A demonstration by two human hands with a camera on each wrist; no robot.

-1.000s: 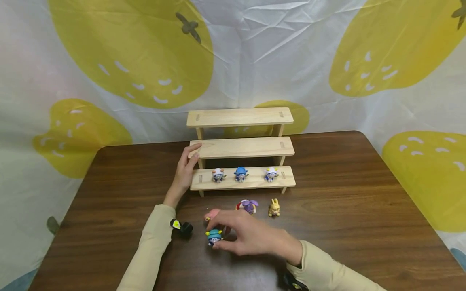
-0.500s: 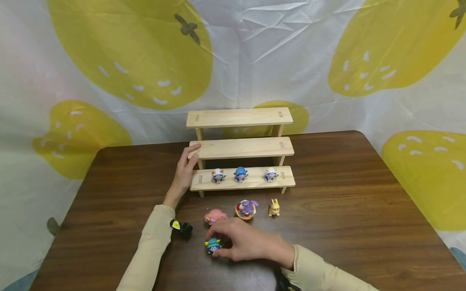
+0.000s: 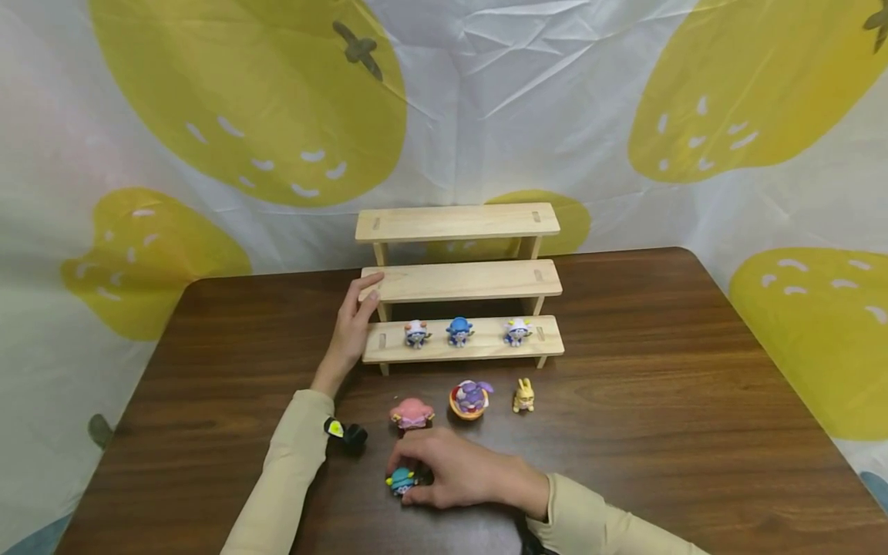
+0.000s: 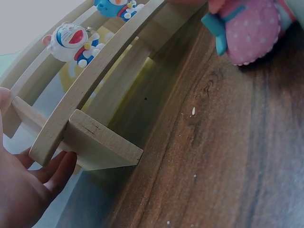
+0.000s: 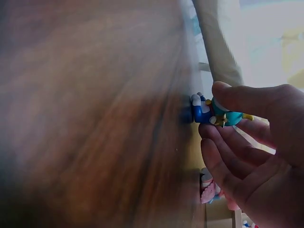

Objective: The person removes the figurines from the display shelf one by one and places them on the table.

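My right hand (image 3: pixel 451 470) pinches a small figurine with a teal, yellow-horned hat (image 3: pixel 401 482) between thumb and fingers. In the right wrist view the figurine (image 5: pixel 209 111) is upright relative to the table, its feet close to the wood. My left hand (image 3: pixel 349 331) grips the left end of a three-tier wooden display stand (image 3: pixel 458 284). In the left wrist view its fingers (image 4: pixel 59 173) curl by the lowest tier's end. On that tier sit a white figurine with orange horns (image 3: pixel 416 334), a blue one (image 3: pixel 459 332) and a white one with yellow horns (image 3: pixel 516 332).
Between the stand and my right hand, a pink figurine (image 3: pixel 412 413), a purple figurine in an orange-rimmed bowl (image 3: pixel 469 399) and a yellow rabbit figurine (image 3: pixel 524 396) stand on the brown table (image 3: pixel 659 385). A fruit-print cloth (image 3: pixel 444 100) hangs behind.
My right hand has moved the teal-hatted figurine toward me and slightly left, leaving the pink figurine and purple figurine uncovered. My left hand stays on the stand.
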